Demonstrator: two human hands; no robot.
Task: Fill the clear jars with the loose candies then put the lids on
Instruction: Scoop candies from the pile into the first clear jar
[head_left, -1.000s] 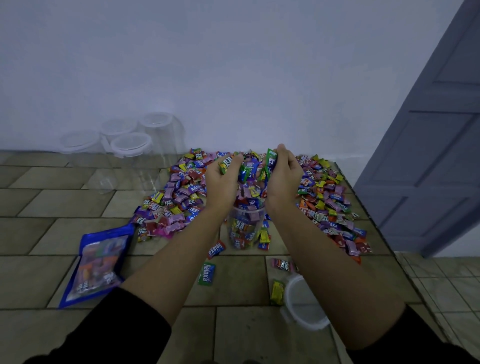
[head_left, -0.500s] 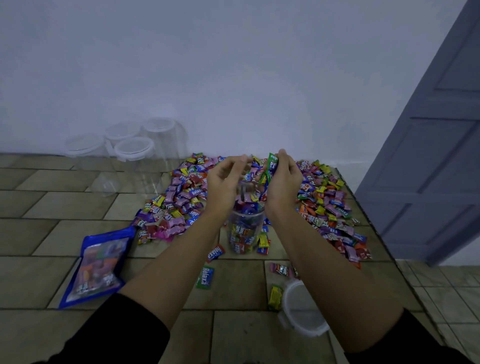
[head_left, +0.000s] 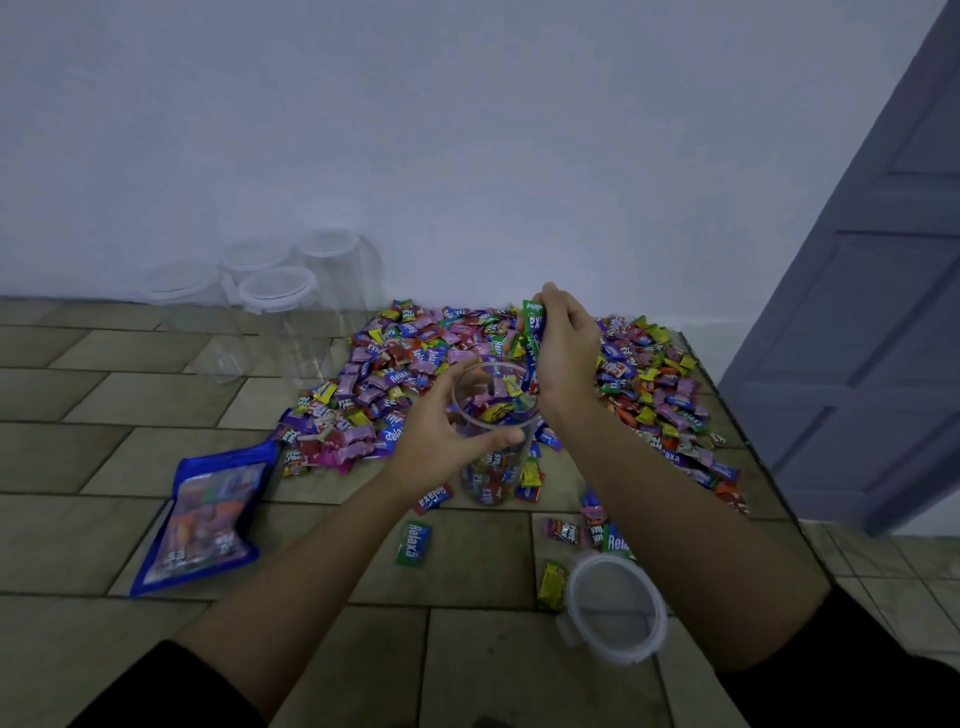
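0.5 s ago we had both hands cupped above the jar (head_left: 493, 467) in the centre of the frame. Now our left hand (head_left: 441, 436) has dropped and its fingers curl round the rim, while our right hand (head_left: 566, 358) pinches a few candies (head_left: 534, 319) over the mouth. So 1 jar is partly filled, and its lid (head_left: 615, 613) waits at lower right.

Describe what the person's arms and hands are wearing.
The left hand and right hand are bare, with no gloves, rings or watch visible. Both forearms are uncovered. The left sleeve and right sleeve are plain black fabric ending near the elbows, with no markings that show.
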